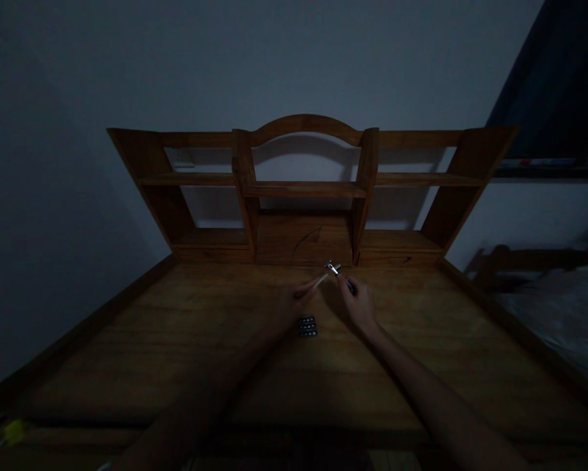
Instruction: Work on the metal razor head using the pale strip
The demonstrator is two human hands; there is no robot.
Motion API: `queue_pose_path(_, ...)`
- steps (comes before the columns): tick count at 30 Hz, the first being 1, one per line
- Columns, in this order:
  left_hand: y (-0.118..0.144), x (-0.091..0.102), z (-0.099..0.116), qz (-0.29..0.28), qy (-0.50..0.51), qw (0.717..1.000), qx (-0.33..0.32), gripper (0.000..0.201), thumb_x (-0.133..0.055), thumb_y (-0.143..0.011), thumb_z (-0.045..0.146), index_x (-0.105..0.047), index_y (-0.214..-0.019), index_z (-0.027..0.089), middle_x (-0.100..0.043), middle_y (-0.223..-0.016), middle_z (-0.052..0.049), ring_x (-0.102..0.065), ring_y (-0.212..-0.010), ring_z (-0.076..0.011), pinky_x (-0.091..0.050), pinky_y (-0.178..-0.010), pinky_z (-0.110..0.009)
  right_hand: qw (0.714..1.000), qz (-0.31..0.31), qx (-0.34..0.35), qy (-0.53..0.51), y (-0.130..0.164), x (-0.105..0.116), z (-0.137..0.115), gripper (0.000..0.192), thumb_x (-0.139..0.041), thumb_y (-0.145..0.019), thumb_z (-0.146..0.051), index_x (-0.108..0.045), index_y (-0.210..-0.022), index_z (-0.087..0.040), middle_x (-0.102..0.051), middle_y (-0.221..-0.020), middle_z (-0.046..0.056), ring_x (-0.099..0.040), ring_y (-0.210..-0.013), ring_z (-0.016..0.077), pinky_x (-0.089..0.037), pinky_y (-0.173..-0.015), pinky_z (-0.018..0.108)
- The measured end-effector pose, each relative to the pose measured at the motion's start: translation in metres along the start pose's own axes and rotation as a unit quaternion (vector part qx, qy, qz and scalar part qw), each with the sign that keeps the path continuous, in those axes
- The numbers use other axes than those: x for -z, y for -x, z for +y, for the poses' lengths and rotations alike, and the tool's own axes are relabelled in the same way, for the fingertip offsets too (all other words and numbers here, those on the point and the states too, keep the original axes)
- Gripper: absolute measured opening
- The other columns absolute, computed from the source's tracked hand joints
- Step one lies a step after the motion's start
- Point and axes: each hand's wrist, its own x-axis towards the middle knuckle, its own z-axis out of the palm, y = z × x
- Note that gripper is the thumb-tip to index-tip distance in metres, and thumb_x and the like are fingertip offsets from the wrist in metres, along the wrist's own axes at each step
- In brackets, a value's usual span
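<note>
Fingers (pixel 342 282) on the right hand (pixel 361 306) pinch one tool (pixel 333 269); those on the left hand (pixel 291 304) close on one stick (pixel 322 280), though it is too dim for me to make out each fingertip.

Watching remotely through the head camera, I count one wooden desk (pixel 200 314), the largest thing, and one wooden shelf (pixel 306 190) along its far side, three bays wide. Two bare forearms (pixel 416 379) reach in from the near side, bringing both hands over the desk's middle.

The tool has a dark handle and a shiny metal end. Its long axis slants, metal end pointing up-left toward the shelf, handle down-right. That metal end juts beyond the right fingertips; the handle shows beside the fingers.

The pale stick slants the opposite way, up-right from the left fingers to the metal end; I cannot tell whether they touch.

Three dark strips (pixel 307 326) with light marks lie in a row on the desk, just beside the left hand.
</note>
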Motion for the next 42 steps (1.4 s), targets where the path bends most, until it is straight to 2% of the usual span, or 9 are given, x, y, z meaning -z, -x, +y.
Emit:
queue_pose_path(4,-0.003,0.010,0.001,0.091,0.017,0.995,0.032,0.046,-0.065,-0.082,0.046,-0.065,-0.121,0.021,-0.068,-0.122,-0.004,-0.060,-0.117,-0.0273,-0.043,-0.102,-0.044,1.000,0.020,-0.011,0.006,-0.003,0.001,0.006,0.049,-0.042,-0.093,-0.054,-0.055,-0.063,-0.017,-0.047,-0.056,-0.002,-0.043,-0.053,0.0121,-0.026,-0.052,0.025)
queue_pose_path(6,-0.004,0.012,0.003,0.115,0.035,0.992,0.040,0.048,-0.066,-0.081,0.046,-0.064,-0.122,0.020,-0.068,-0.122,-0.005,-0.059,-0.118,-0.0270,-0.043,-0.103,-0.042,1.000,0.018,-0.015,0.015,-0.004,0.000,0.008,0.049,-0.042,-0.093,-0.054,-0.055,-0.063,-0.017,-0.048,-0.056,-0.002,-0.044,-0.053,0.0124,-0.026,-0.052,0.025)
queue_pose_path(12,-0.001,0.009,0.007,0.060,0.001,0.998,0.038,0.047,-0.065,-0.082,0.046,-0.064,-0.122,0.023,-0.068,-0.121,-0.004,-0.062,-0.109,-0.0247,-0.046,-0.096,-0.038,0.999,-0.003,-0.023,0.029,-0.002,-0.003,0.007,0.050,-0.042,-0.093,-0.055,-0.057,-0.064,-0.016,-0.049,-0.056,-0.001,-0.046,-0.054,0.0132,-0.026,-0.052,0.025)
queue_pose_path(19,-0.003,0.010,0.004,0.048,-0.022,0.999,0.010,0.045,-0.063,-0.085,0.044,-0.063,-0.124,0.023,-0.069,-0.119,-0.004,-0.062,-0.107,-0.0246,-0.045,-0.095,-0.036,0.999,-0.012,-0.022,0.035,-0.002,-0.003,0.009,0.052,-0.041,-0.093,-0.056,-0.057,-0.063,-0.016,-0.047,-0.055,-0.002,-0.044,-0.052,0.0121,-0.026,-0.051,0.024)
queue_pose_path(24,-0.006,0.012,-0.009,0.039,-0.031,0.998,0.028,0.051,-0.061,-0.085,0.049,-0.061,-0.128,0.021,-0.072,-0.097,-0.004,-0.062,-0.088,-0.0192,-0.047,-0.080,-0.030,0.999,-0.006,-0.021,0.046,-0.001,-0.003,0.009,0.051,-0.042,-0.093,-0.054,-0.057,-0.063,-0.016,-0.050,-0.056,-0.001,-0.045,-0.052,0.0127,-0.025,-0.052,0.025)
queue_pose_path(29,-0.009,0.014,-0.019,0.043,-0.027,0.998,0.046,0.054,-0.062,-0.083,0.051,-0.063,-0.126,0.018,-0.069,-0.080,-0.003,-0.055,-0.069,-0.0140,-0.042,-0.063,-0.024,0.998,-0.010,-0.014,0.055,0.000,-0.002,0.006,0.050,-0.042,-0.093,-0.052,-0.058,-0.064,-0.016,-0.051,-0.057,0.000,-0.046,-0.054,0.0126,-0.026,-0.053,0.024)
queue_pose_path(36,-0.009,0.013,-0.017,0.040,-0.015,0.998,0.043,0.052,-0.065,-0.081,0.050,-0.066,-0.123,0.019,-0.069,-0.082,-0.003,-0.055,-0.072,-0.0141,-0.043,-0.069,-0.025,0.999,-0.011,-0.019,0.047,0.000,-0.004,0.009,0.049,-0.042,-0.093,-0.053,-0.057,-0.065,-0.016,-0.048,-0.056,-0.001,-0.045,-0.053,0.0120,-0.025,-0.052,0.024)
queue_pose_path(42,-0.009,0.013,-0.014,0.044,-0.030,0.998,0.046,0.054,-0.064,-0.081,0.050,-0.064,-0.125,0.018,-0.066,-0.075,-0.002,-0.053,-0.068,-0.0128,-0.041,-0.065,-0.024,0.999,-0.005,-0.016,0.044,0.000,-0.004,0.009,0.050,-0.042,-0.093,-0.054,-0.055,-0.063,-0.016,-0.047,-0.055,-0.002,-0.045,-0.053,0.0117,-0.025,-0.052,0.024)
